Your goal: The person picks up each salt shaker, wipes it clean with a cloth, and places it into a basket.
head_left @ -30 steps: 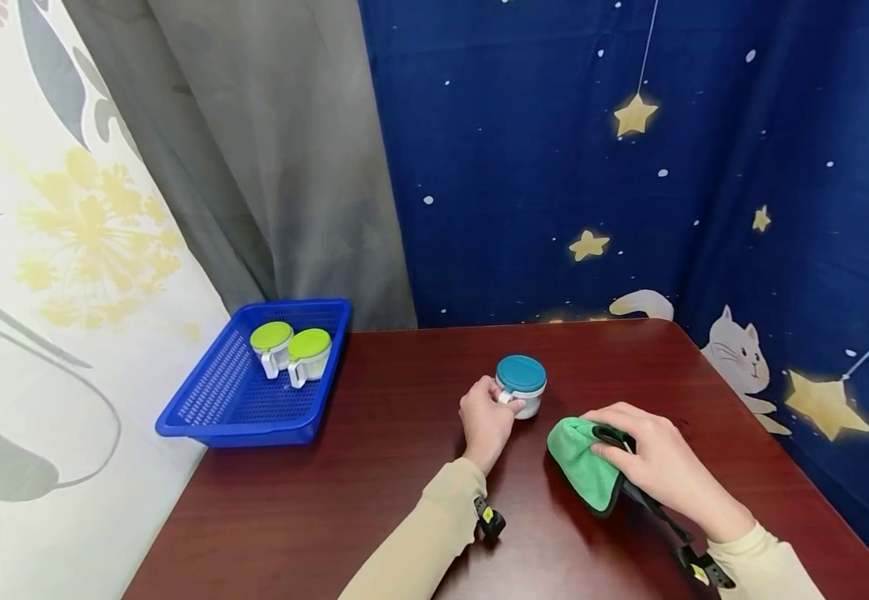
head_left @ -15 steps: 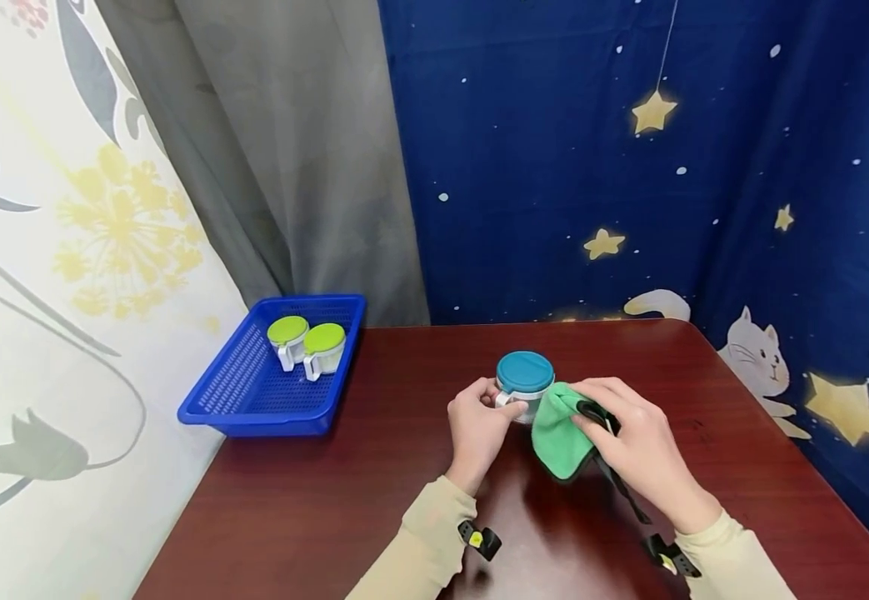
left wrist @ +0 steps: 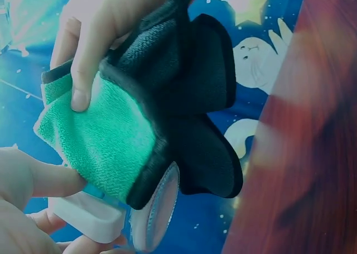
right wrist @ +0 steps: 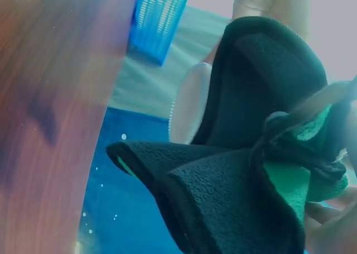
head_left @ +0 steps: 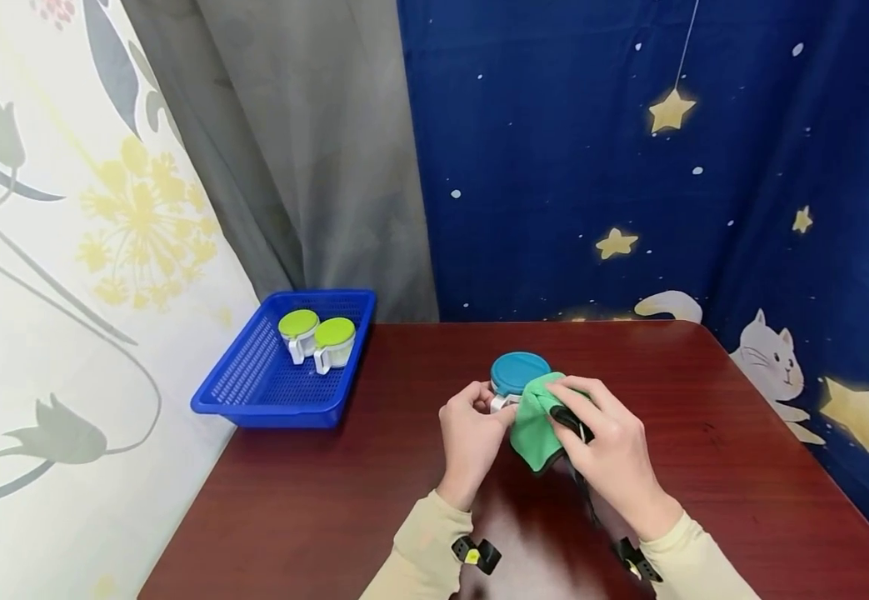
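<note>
Left hand pinching white handle of teal-lidded jar, just ahead of both hands on counter. Right hand curled around green cloth, pressed against jar side. Risk: excess cloth pressure against a light handle pinch, tipping jar.

jar: teal lid, white handle
cloth: bright green face, black back and edging
table: glossy dark red-brown wood grain
basket: bright blue mesh
two cups: lime green lids, white handles
sleeves: pale beige
backdrop: navy with yellow stars, white dots, a white cat
curtain: plain grey
left wall: cream with yellow and grey flowers
</note>
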{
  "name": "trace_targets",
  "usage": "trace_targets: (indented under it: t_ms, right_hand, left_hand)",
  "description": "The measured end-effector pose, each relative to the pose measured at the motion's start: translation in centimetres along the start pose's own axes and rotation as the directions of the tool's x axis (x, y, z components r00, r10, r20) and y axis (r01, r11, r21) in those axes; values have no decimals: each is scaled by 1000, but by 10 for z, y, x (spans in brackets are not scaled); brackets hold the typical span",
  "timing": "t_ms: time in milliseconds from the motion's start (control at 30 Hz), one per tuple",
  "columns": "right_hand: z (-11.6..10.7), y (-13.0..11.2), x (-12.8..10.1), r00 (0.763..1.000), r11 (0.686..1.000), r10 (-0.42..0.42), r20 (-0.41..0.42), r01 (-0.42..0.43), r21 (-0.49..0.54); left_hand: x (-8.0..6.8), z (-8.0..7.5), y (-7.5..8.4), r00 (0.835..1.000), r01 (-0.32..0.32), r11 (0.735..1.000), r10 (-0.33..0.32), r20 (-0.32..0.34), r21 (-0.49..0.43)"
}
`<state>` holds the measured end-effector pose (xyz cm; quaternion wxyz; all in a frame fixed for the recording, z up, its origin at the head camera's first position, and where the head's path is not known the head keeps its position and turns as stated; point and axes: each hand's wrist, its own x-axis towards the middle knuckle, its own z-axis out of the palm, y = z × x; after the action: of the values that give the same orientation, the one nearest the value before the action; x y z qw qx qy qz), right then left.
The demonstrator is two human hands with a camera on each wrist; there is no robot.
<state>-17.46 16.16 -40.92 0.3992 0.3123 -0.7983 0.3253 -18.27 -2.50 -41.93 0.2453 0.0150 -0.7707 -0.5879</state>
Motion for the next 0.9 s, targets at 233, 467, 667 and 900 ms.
trace_targets:
  t_ms: [233,467,667,900]
  right_hand:
    - [17,-6,-8,996,995,-93,-5,93,-26]
    - [35,-5,-30,992,994,-102,67,104,-21]
    - [43,-6,-31,994,994,-103,29,102,29]
    - [47,-12,-29,996,994,-87,2,87,69]
  left_hand:
    - [3,-14,4,999,-23,1000,23,-38,-13]
    - [5,-30,-4,999,20,998,-23,-38,-59]
    - [3,-38,-7,999,36,997,-37,-22,-61]
    - [0,-44,-11,1000,5,1000,-5,-21,5]
